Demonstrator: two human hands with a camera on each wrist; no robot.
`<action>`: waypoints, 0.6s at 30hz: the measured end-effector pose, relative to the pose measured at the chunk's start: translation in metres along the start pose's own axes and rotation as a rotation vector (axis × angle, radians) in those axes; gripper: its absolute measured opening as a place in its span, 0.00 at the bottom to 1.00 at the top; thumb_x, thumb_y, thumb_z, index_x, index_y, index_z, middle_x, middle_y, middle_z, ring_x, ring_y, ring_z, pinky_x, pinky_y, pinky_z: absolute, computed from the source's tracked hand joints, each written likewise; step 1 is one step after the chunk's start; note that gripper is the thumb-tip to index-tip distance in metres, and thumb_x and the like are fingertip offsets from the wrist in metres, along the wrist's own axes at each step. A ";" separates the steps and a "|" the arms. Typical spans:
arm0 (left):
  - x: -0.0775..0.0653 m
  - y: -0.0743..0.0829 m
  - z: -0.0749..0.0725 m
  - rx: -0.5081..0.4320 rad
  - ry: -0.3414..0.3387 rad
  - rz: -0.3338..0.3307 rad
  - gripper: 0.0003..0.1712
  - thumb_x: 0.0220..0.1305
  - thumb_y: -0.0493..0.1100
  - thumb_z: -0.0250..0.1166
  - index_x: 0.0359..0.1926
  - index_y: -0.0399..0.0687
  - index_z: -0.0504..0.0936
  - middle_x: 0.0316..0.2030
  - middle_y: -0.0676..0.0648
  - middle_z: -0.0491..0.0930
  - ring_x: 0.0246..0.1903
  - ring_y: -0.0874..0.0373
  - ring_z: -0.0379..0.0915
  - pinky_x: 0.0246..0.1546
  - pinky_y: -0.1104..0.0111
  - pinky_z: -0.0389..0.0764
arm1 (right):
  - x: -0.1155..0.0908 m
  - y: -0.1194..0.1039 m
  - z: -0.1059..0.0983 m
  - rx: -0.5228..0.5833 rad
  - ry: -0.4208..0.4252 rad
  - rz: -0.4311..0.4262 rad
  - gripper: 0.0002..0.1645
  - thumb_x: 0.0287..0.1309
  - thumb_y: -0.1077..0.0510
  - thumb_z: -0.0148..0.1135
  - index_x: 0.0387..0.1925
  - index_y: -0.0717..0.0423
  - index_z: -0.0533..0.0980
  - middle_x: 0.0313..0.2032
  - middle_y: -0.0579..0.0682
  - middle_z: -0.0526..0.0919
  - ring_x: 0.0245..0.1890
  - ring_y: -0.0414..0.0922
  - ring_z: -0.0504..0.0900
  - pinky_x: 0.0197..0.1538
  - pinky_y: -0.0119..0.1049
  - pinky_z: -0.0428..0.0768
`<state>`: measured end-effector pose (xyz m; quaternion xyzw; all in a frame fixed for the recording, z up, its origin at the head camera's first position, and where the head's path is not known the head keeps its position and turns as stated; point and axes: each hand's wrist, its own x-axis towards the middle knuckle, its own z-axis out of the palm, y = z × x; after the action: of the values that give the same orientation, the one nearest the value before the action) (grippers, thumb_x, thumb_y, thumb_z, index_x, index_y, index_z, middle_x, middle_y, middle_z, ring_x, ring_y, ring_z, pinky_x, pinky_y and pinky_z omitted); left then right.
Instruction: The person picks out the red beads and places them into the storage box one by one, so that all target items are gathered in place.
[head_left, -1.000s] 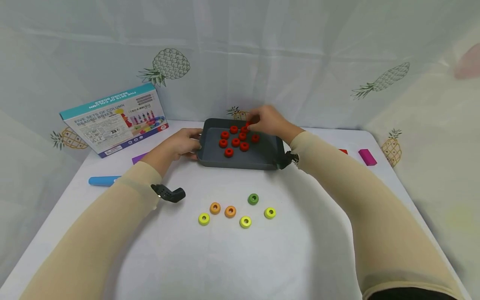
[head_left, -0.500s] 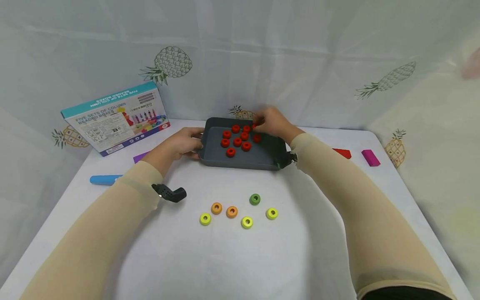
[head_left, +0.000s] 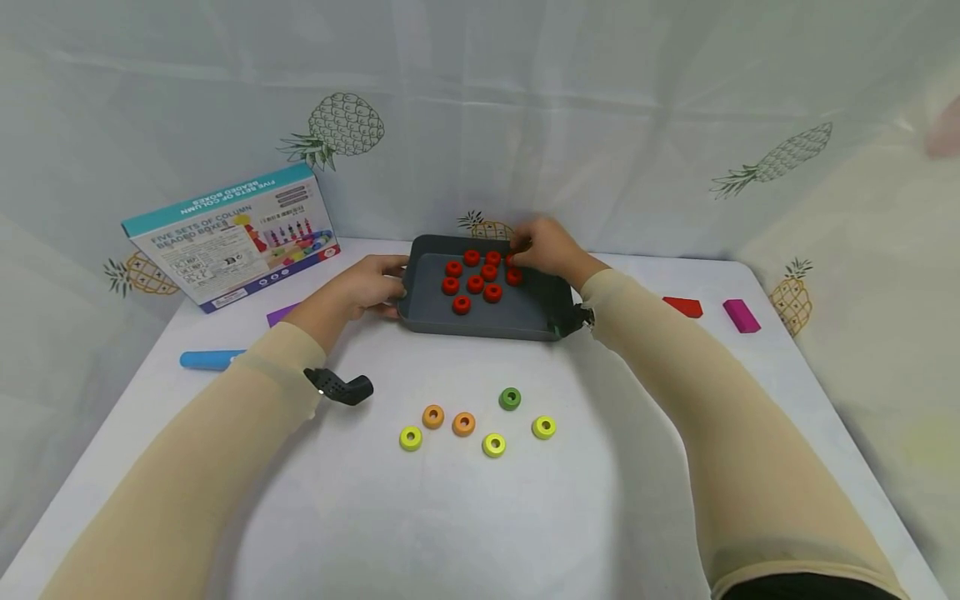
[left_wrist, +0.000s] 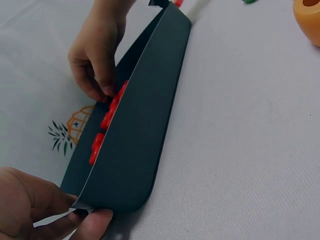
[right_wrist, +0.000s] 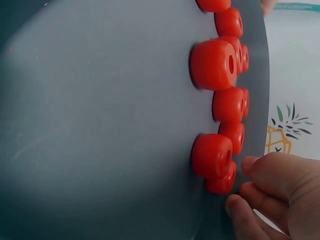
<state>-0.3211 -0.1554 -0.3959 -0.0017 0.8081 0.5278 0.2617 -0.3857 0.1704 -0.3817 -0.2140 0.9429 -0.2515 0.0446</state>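
In the head view my left hand [head_left: 367, 283] holds the left end of the dark grey tray [head_left: 435, 323]. The left wrist view shows its fingers [left_wrist: 100, 217] on both sides of the tray's rim. Several red ring beads [head_left: 475, 284] with central holes sit in the tray, grouped toward its back. My right hand [head_left: 550, 247] reaches over the back right of that group. In the right wrist view its thumb and fingers are parted, fingertips right beside the end red bead [right_wrist: 222, 181].
In front of the tray lie orange beads [head_left: 463, 424], yellow beads [head_left: 494, 445] and a green bead [head_left: 510, 398]. A printed box [head_left: 236, 237] leans at the back left, near a blue rod [head_left: 210, 360]. Red [head_left: 682, 307] and magenta [head_left: 742, 316] pieces lie right.
The right hand set a red bead down at the back right of the group, and its fingers have drawn slightly up from it. The left hand stays at the tray.
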 end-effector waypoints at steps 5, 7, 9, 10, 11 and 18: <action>0.001 0.000 0.000 0.010 0.002 -0.009 0.43 0.68 0.30 0.55 0.80 0.56 0.54 0.75 0.42 0.59 0.55 0.44 0.72 0.39 0.64 0.87 | -0.001 0.000 -0.001 0.003 -0.004 0.014 0.15 0.56 0.60 0.72 0.44 0.63 0.84 0.45 0.60 0.87 0.48 0.54 0.81 0.56 0.48 0.79; 0.002 0.001 0.001 0.012 0.001 -0.010 0.43 0.68 0.30 0.55 0.80 0.56 0.54 0.75 0.42 0.59 0.55 0.44 0.71 0.39 0.64 0.87 | -0.003 0.000 -0.004 0.002 -0.001 0.019 0.15 0.56 0.60 0.71 0.45 0.63 0.84 0.46 0.60 0.87 0.48 0.53 0.81 0.56 0.48 0.79; 0.003 0.002 0.001 0.013 0.001 -0.006 0.43 0.68 0.30 0.55 0.80 0.56 0.54 0.75 0.41 0.59 0.55 0.44 0.71 0.39 0.64 0.87 | -0.005 -0.002 -0.007 0.011 0.008 0.025 0.15 0.57 0.59 0.70 0.46 0.62 0.84 0.46 0.59 0.87 0.49 0.53 0.82 0.55 0.48 0.79; 0.004 0.002 0.001 0.015 0.001 -0.004 0.43 0.68 0.30 0.55 0.81 0.55 0.54 0.75 0.41 0.59 0.55 0.44 0.71 0.39 0.64 0.87 | -0.006 -0.003 -0.009 0.016 0.014 0.027 0.16 0.58 0.59 0.70 0.46 0.61 0.84 0.46 0.59 0.87 0.49 0.53 0.82 0.55 0.48 0.79; 0.004 0.002 0.001 0.017 0.001 0.000 0.43 0.68 0.30 0.55 0.81 0.55 0.53 0.75 0.41 0.59 0.55 0.44 0.72 0.39 0.64 0.87 | -0.007 -0.004 -0.011 0.021 0.019 0.028 0.16 0.58 0.58 0.70 0.47 0.61 0.84 0.47 0.58 0.87 0.49 0.53 0.83 0.55 0.48 0.80; 0.006 0.000 0.000 0.041 0.005 -0.008 0.43 0.69 0.31 0.55 0.81 0.53 0.52 0.75 0.40 0.58 0.57 0.44 0.71 0.40 0.64 0.87 | -0.028 -0.027 -0.016 0.120 0.026 0.000 0.17 0.61 0.55 0.69 0.49 0.59 0.83 0.47 0.55 0.86 0.47 0.49 0.83 0.52 0.46 0.81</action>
<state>-0.3259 -0.1542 -0.3987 -0.0007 0.8193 0.5100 0.2619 -0.3531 0.1687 -0.3552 -0.2078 0.9266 -0.3103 0.0450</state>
